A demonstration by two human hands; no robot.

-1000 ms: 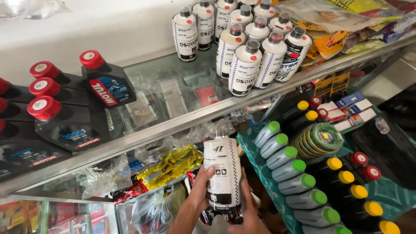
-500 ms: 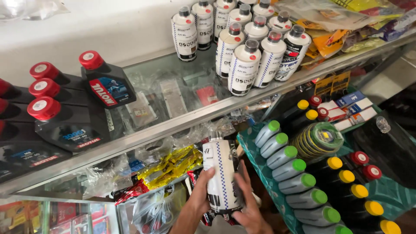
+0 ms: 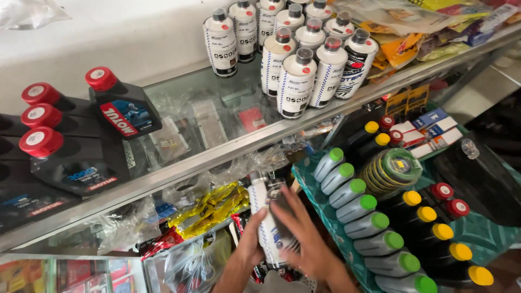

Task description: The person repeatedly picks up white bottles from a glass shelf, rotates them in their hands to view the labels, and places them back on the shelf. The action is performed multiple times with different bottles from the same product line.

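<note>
- left hand and right hand: both grips closed round white bottle
- bottle below glass shelf, beside green-capped grey bottles

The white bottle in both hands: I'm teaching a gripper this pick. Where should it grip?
Grip the white bottle across its straight round body, from the open front. It stands nearly upright, with the left hand and right hand wrapping its sides; the neck sits under the glass shelf.
</note>
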